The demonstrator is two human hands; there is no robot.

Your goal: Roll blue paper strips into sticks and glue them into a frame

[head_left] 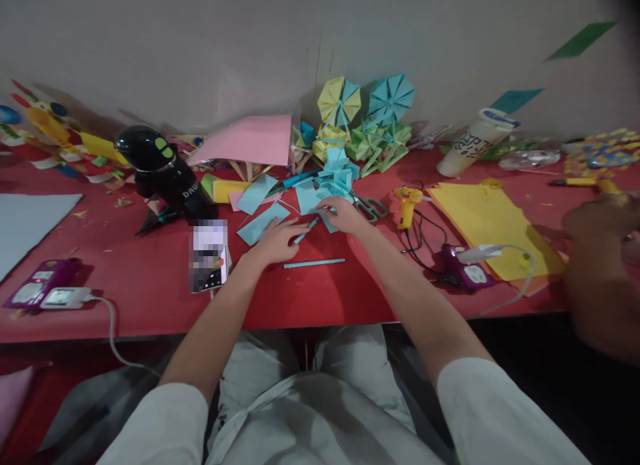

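Near edge of red desk: loose blue strip. Beyond, left hand at slim blue piece, grip unclear. Right hand bent over blue papers; can't tell if clamped. Black bottle, left: "DAW…". Farther, right: pale cup, dark lettering, illegible.

Table coloured red beneath left hand and right hand; strip below hands, pale blue. Left of left hand, black bottle marked green. Beyond right hand, paper wheel patterned yellow and blue.
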